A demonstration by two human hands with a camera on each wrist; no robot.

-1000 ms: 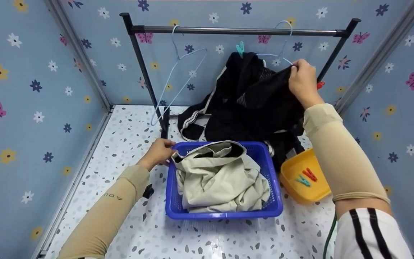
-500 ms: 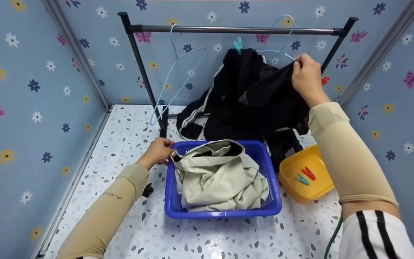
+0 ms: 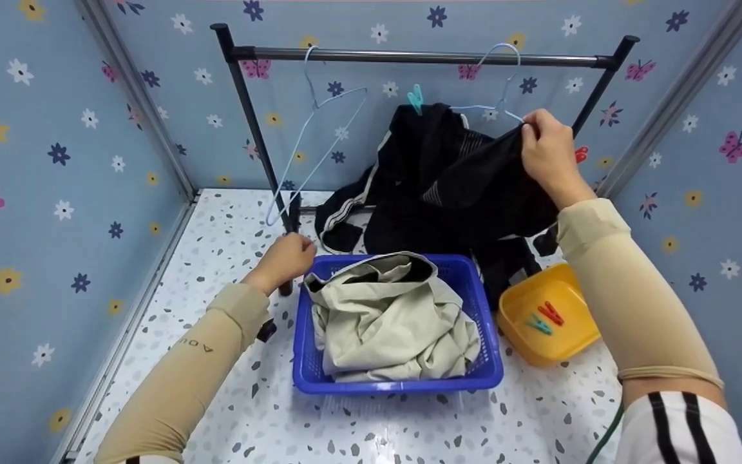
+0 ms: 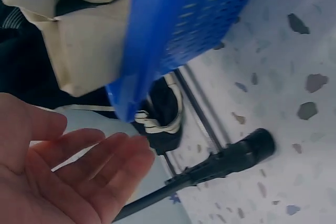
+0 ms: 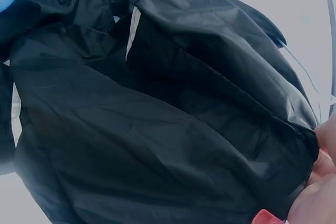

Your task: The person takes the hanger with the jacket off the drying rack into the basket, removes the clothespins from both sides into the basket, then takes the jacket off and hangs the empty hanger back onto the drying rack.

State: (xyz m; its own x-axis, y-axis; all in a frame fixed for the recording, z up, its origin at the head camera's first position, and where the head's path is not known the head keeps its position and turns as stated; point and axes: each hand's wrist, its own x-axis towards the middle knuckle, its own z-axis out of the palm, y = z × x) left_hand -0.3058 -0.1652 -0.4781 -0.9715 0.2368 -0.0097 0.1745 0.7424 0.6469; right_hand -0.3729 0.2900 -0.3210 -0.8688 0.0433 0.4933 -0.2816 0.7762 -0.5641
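Currently, a black garment with white-striped trim (image 3: 455, 206) is bunched on a light-blue wire hanger (image 3: 482, 107), its lower folds drooping behind the laundry basket. The right hand (image 3: 548, 151) pinches the garment's upper edge between thumb and fingers, at the hanger's right end. A teal clothespin (image 3: 415, 99) stands at the garment's upper left corner, and a red clothespin (image 3: 581, 154) shows just beside the right hand. The hanger's hook is over the top rail (image 3: 397, 55) of a black garment rack, where a second light-blue wire hanger (image 3: 297, 145) hangs bare farther left.

The left hand (image 3: 284, 259) is by the far left corner of the blue laundry basket (image 3: 397, 387); its fingers are loosely bent, holding nothing, and the left wrist view shows them apart from the rim. A crumpled beige garment (image 3: 397, 328) lies in the basket. To the basket's right, a yellow plastic tub (image 3: 538, 353) contains red clothespins (image 3: 551, 314) and teal ones, on a speckled white floor (image 3: 216, 412). Flower-and-butterfly wallpaper (image 3: 36, 245) covers the walls.
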